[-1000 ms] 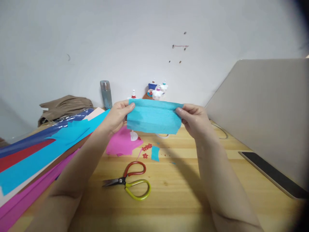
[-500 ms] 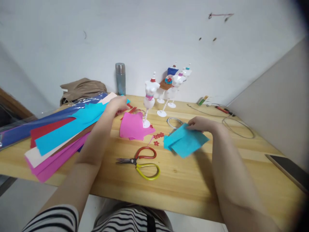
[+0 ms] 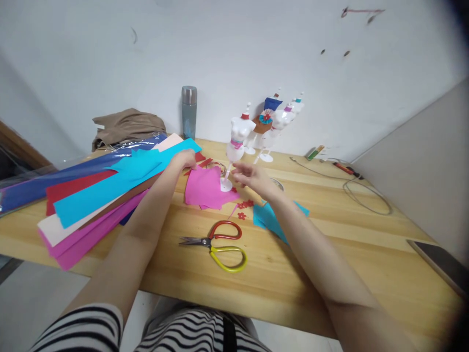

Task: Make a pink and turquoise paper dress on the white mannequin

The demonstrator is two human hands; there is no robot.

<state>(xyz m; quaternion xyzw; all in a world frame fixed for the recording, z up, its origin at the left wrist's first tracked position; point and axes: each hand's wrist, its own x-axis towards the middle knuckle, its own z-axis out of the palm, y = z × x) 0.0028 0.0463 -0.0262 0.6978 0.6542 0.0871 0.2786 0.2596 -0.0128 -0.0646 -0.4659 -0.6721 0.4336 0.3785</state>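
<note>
My left hand is at the far left corner of a pink felt sheet, fingers closed on its edge. The foot of a small white dress-form mannequin rests on that sheet; the form wears a red collar and a pink waistband. My right hand is beside the mannequin's stem, its fingers apart and holding nothing. Turquoise felt pieces lie partly hidden under my right forearm. Scissors with one red and one yellow handle lie open in front, near small red felt flowers.
Long coloured felt strips fan out at the left, by a brown cloth. A flask and more mannequins stand at the back. A cable and a phone lie at the right.
My right hand has let go of the turquoise felt, now lying on the table, and moved left to the mannequin's stem. My left hand stays near the pink felt's corner. The view shifted slightly.
</note>
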